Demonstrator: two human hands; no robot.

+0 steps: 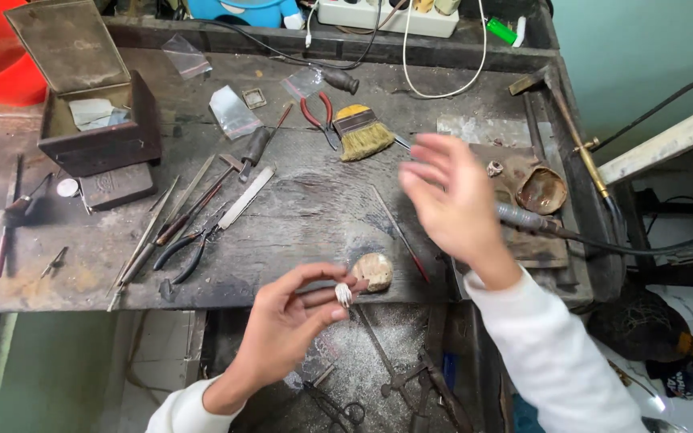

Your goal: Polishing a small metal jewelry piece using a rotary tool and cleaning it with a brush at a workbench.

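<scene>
1. The left hand (282, 325) pinches a small silver ring (343, 295) between thumb and forefinger tips; the other fingers (302, 278) curl loosely around it. The ring is held in the air, just above the near edge of the surface (298, 216).
2. The right hand (451, 196) is raised, spread open and holding nothing. It is motion-blurred, so finger positions are approximate.
3. Handling judgement: the ring looks light, rigid metal, smooth and likely slippery, and small enough to drop easily. A grip across the band's opposite sides, as now, appears soundest.
4. Just beyond the left fingers lies a pale rounded lump (373, 271), material unclear. Farther out and to their left are black-handled pliers (190, 248) and flat files (244, 198); beyond the right hand sits a brush (360, 132).
5. Limits: the ring's detail, any stone or setting, is too small to make out. The thumb covers part of the band. A flexible-shaft handpiece (523, 218) runs behind the right hand, its tip hidden.
</scene>
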